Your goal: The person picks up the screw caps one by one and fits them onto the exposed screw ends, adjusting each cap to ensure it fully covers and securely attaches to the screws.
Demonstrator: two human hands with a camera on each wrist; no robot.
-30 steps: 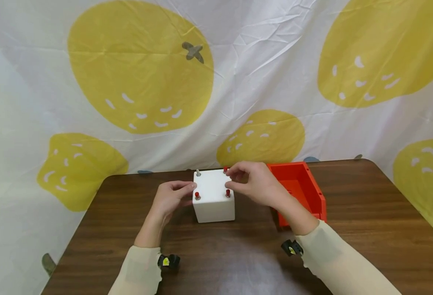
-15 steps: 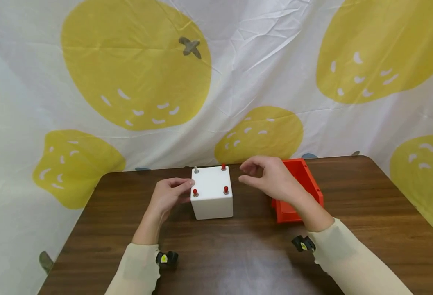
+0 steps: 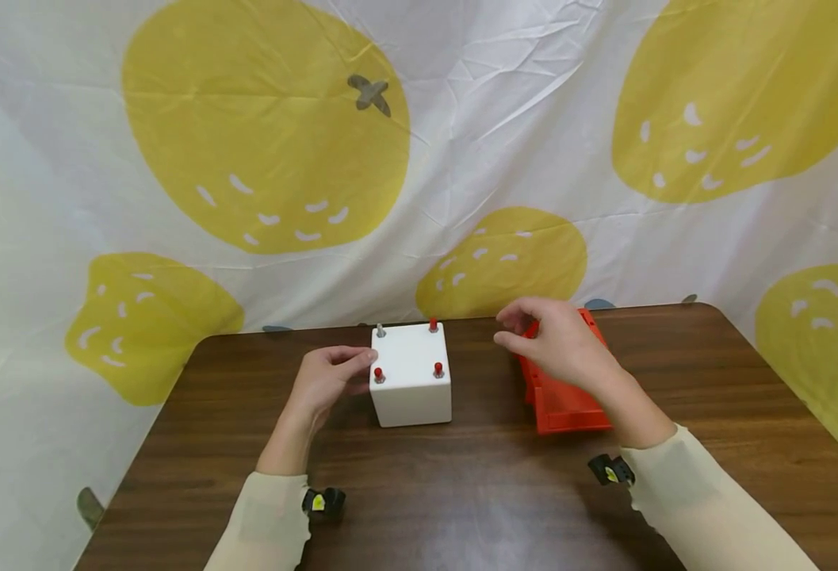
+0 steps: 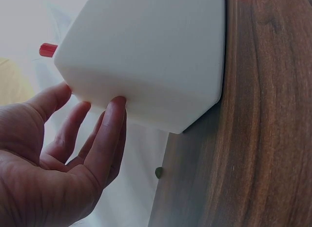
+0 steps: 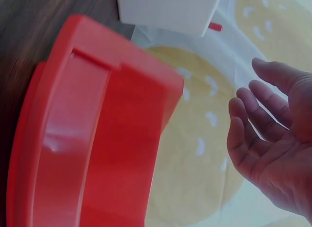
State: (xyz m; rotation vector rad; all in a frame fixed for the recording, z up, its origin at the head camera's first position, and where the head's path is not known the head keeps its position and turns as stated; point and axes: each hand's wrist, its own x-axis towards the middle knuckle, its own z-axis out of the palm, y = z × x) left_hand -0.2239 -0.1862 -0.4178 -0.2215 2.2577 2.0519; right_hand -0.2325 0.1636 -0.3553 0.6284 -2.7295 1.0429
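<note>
A white box (image 3: 410,357) stands on the table, with a small post at each top corner. Red caps (image 3: 378,372) cover three posts; the far left one, a metal post (image 3: 380,331), is bare. My left hand (image 3: 323,382) is at the box's left side, and in the left wrist view its fingertips (image 4: 117,104) touch the wall, fingers fairly straight. Over the red bin (image 3: 568,406) hovers my right hand (image 3: 557,342), its fingers loosely bent with nothing between them. Part of the bin is hidden behind this hand; in the right wrist view no contents can be made out.
The brown wooden table (image 3: 461,492) carries the box and, to its right, the bin. Right behind the table's far edge hangs a white cloth (image 3: 497,143) with yellow fruit prints.
My right hand has drawn back from the box's far right post, moving right until over the red bin. The left hand stays at the box's left side.
</note>
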